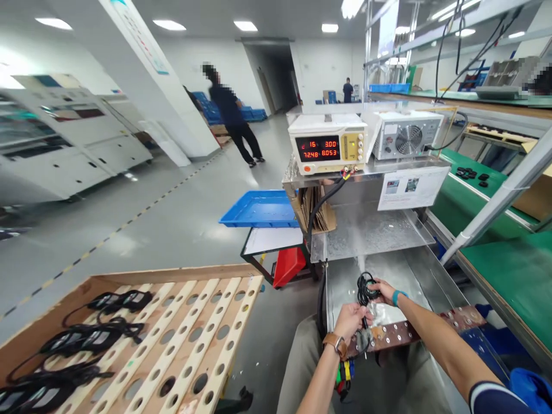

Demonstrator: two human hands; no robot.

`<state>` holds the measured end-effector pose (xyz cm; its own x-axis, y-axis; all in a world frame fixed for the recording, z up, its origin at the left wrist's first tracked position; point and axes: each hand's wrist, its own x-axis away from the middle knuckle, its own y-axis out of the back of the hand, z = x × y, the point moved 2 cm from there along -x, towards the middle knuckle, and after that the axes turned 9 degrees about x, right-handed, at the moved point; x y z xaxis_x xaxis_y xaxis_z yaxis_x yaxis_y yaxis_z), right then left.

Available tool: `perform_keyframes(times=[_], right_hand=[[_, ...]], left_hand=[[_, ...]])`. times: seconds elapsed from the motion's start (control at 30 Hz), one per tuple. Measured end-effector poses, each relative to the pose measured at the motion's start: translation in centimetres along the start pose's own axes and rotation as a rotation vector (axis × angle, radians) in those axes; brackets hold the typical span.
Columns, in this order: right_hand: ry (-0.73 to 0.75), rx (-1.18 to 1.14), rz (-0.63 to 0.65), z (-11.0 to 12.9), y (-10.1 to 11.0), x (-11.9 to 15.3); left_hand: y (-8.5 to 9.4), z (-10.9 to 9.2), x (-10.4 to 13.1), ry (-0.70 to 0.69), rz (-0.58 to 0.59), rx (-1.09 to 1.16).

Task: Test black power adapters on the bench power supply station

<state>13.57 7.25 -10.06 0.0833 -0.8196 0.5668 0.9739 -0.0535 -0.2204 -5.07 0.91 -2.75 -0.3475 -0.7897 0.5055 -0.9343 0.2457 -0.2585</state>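
My right hand (382, 289) grips a coiled black cable bundle (364, 286) over a shiny metal trough (414, 276). My left hand (352, 319), with a brown watch on its wrist, pinches the cable's lower end just above a brown copper-coloured bar (409, 330) with holes that crosses the trough. Coloured clips (344, 376) hang below the bar by my left wrist.
A wooden rack (181, 339) with round holes holds several black adapters with cords (86, 333) at lower left. A power supply with red digits (328, 146) sits on a metal shelf ahead. A blue tray (259, 208), a red bin (288, 265), green benches (509, 276) at right. A person (233, 115) walks at the back.
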Motion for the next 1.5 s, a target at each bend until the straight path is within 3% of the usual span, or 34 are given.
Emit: perform_keyframes(times=[0.23, 0.43, 0.63, 0.73, 0.83, 1.0, 1.17, 1.33, 1.5], right_hand=[[-0.004, -0.005, 0.016, -2.0, 1.1, -2.8], [-0.018, 0.044, 0.015, -2.1, 1.4, -2.8], [0.002, 0.021, 0.013, -1.2, 1.3, -1.9], [0.034, 0.011, 0.007, 0.0, 1.0, -1.0], [0.082, -0.008, 0.02, 1.3, 0.2, 0.3], [0.187, -0.062, 0.024, 3.0, -2.1, 3.1], [0.195, 0.106, -0.043, 3.8, -4.0, 6.4], [0.207, -0.019, 0.061, 4.1, -4.8, 9.1], [0.207, -0.027, -0.068, 3.4, -6.0, 9.8]], left_hand=[[0.1, 0.0, -0.3, -0.023, -0.022, -0.008], [-0.2, 0.7, -0.8, -0.017, -0.062, 0.018], [-0.4, -1.4, -2.7, -0.2, -0.221, 0.089], [0.1, -3.0, -3.4, -0.308, -0.235, -0.03], [0.3, -3.8, -3.1, -0.461, -0.226, -0.298], [-1.8, -4.3, -2.1, -0.678, -0.158, -0.617], [-3.6, -5.6, -1.4, -0.611, -0.285, -0.764], [-3.2, -6.0, -0.2, -0.681, -0.336, -0.727], [-2.6, -4.6, 0.5, -0.668, -0.39, -0.614]])
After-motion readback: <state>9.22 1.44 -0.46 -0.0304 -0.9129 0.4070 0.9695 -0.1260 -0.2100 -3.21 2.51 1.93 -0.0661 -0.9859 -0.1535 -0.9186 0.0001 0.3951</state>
